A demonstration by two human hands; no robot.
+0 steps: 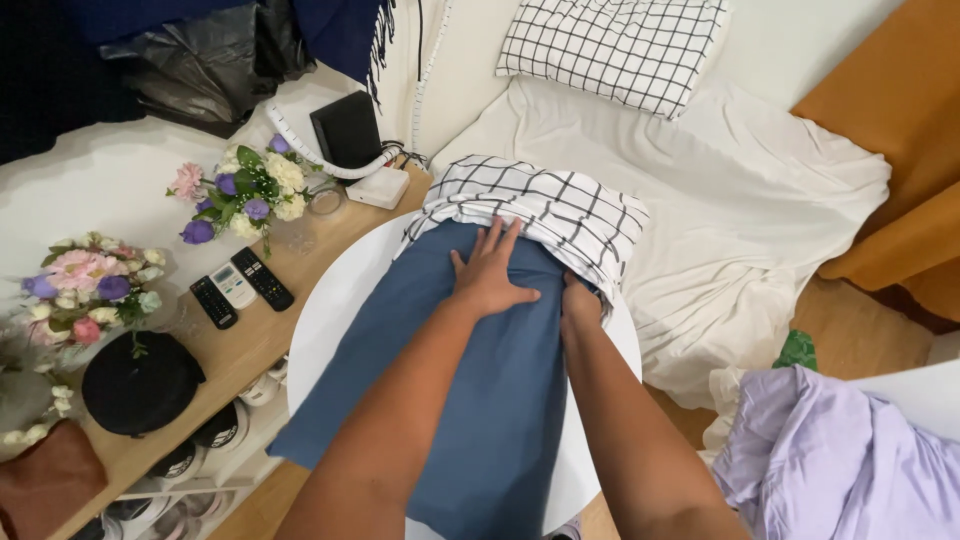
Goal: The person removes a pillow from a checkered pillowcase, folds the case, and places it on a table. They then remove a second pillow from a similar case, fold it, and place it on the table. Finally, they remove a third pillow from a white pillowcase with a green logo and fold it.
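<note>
Both forearms cross a blue cloth (480,400); left hand (490,275) lies flat, fingers spread, right hand (580,300) fingers hidden under the checked cover (560,205).

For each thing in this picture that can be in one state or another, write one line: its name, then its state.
Blue pillow: lying on the round white table, far end inside the checked pillowcase.
Checked pillowcase: bunched, pulled partly over the pillow.
Left hand: flat, fingers spread, pressing the pillow.
Right hand: fingers hidden under the pillowcase edge.
Second checked pillow: fully covered, on the bed.
White sheet: rumpled.
</note>
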